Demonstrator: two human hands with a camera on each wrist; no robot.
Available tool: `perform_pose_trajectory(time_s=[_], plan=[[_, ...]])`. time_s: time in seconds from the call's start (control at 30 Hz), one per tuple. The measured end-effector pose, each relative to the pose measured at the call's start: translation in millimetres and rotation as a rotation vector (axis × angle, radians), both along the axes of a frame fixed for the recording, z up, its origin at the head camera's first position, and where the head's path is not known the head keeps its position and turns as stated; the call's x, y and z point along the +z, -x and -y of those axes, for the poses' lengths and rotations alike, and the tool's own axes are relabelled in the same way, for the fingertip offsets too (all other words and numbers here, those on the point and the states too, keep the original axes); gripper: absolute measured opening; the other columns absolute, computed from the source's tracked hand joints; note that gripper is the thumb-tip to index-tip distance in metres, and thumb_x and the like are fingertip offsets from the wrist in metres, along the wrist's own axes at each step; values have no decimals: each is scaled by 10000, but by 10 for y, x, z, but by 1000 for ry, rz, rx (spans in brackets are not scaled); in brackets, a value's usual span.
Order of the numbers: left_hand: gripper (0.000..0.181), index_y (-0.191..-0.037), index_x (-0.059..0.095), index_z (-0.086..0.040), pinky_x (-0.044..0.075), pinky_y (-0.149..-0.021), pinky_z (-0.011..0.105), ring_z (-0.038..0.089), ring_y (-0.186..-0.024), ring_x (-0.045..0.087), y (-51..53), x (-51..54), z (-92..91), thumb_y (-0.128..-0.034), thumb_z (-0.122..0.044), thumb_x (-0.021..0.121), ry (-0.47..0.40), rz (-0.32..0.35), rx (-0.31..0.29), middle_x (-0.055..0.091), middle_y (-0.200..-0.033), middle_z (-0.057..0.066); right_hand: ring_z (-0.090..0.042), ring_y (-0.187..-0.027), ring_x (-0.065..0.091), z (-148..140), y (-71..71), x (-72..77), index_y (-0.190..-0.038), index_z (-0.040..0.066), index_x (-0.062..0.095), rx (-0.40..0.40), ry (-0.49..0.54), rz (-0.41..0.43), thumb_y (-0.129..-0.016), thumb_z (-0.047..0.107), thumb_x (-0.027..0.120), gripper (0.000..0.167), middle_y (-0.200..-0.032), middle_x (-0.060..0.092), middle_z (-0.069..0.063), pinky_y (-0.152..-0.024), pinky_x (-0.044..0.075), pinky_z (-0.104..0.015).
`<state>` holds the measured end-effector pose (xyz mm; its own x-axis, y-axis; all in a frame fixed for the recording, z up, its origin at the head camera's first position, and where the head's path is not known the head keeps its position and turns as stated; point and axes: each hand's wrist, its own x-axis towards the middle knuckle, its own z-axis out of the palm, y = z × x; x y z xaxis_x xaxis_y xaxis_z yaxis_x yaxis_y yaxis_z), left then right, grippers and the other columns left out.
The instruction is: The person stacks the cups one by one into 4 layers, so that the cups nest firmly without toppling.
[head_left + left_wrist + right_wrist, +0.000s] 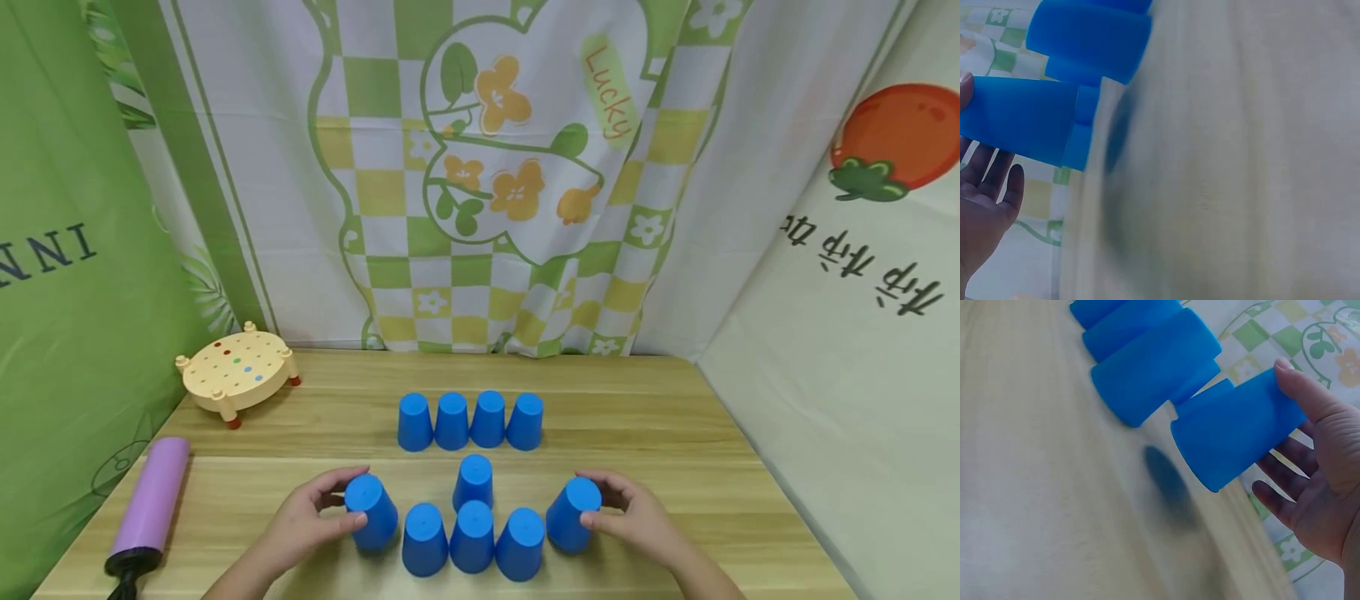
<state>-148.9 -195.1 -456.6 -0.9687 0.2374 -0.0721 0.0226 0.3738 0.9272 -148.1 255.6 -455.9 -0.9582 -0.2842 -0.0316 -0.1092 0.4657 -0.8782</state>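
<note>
Desk: 4-cup row twd back edge, 3-cup row nr front edge. L hand grips L cup, R hand R cup, both lifted at front row's ends. Prob. mid-placing; next prob. needs lowering level, letting go.

Through the left wrist camera I see the left hand holding a blue cup, thumb on one side, fingers on the other; other blue cups show just past it; a dark shadow falls on the pale tabletop (rather blurred on my feed); a checked cloth hangs behind
</note>
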Motion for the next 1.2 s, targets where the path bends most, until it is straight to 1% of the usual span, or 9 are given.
perform_pose_trajectory(time_s=[0.07, 0.2, 0.33, 0.5, 0.63, 0.77, 0.93, 1.13, 1.2], plan=[[588, -1366, 548, -51, 528, -896, 315, 212, -1111, 592, 59, 65, -18, -848, -227, 764, -2, -22, 27, 619, -1287, 157, -125, -1067, 616, 24, 58, 62, -1338, -11, 545, -45, -9, -9, -861, 225, 752, 571, -1252, 626, -199, -853, 521, -215], [565, -1365, 559, -92, 550, -858, 348, 280, -1121, 597, 214, 206, -68, -855, -230, 760, -7, -68, 63, 616, -1282, 166, -224, -1085, 595, 73, 193, 187, -1343, 45, 556, -113, -11, -21, -863, 230, 750, 550, -1226, 636, -148, -868, 516, -266], [578, -1382, 544, -121, 558, -860, 366, 322, -1147, 580, 391, 343, -130, -863, -262, 755, -9, -87, 82, 599, -1302, 171, -251, -1094, 592, 131, 327, 312, -1358, 53, 544, -116, -3, -68, -883, 227, 732, 539, -1222, 629, -155, -875, 518, -312], [615, -1421, 506, -134, 556, -886, 377, 339, -1179, 558, 622, 487, -211, -881, -317, 734, -8, -106, 88, 568, -1351, 172, -309, -1151, 583, 250, 496, 461, -1382, 85, 531, -142, -1, -66, -892, 278, 724, 561, -1274, 604, -166, -895, 548, -378], [627, -1431, 498, -140, 524, -951, 410, 328, -1204, 546, 805, 570, -315, -883, -339, 730, -8, -130, 96, 571, -1352, 161, -355, -1188, 569, 338, 660, 525, -1401, 97, 513, -152, 10, -64, -903, 302, 711, 574, -1298, 586, -180, -916, 552, -415], [617, -1435, 492, -125, 469, -1025, 465, 320, -1232, 531, 974, 601, -436, -894, -312, 721, -21, -167, 82, 573, -1351, 164, -382, -1219, 551, 439, 812, 572, -1418, 99, 493, -160, -1, -71, -906, 347, 702, 606, -1326, 567, -191, -923, 545, -431], [607, -1431, 490, -85, 450, -1051, 496, 339, -1251, 525, 1146, 568, -567, -901, -277, 716, -29, -194, 99, 566, -1366, 187, -362, -1219, 546, 581, 1012, 611, -1415, 124, 502, -187, -10, -86, -892, 376, 713, 618, -1349, 563, -174, -944, 521, -453], [633, -1441, 487, -123, 478, -1020, 518, 351, -1276, 511, 1282, 509, -714, -885, -302, 732, -37, -137, 130, 560, -1388, 160, -329, -1206, 547, 726, 1207, 611, -1408, 125, 510, -210, -32, -94, -890, 359, 718, 605, -1324, 580, -155, -915, 525, -431], [644, -1445, 481, -123, 463, -1040, 524, 350, -1301, 498, 1314, 498, -756, -883, -308, 733, -35, -123, 131, 553, -1403, 155, -327, -1210, 548, 767, 1249, 607, -1412, 119, 508, -214, -45, -95, -890, 364, 716, 613, -1325, 582, -155, -921, 526, -436]])
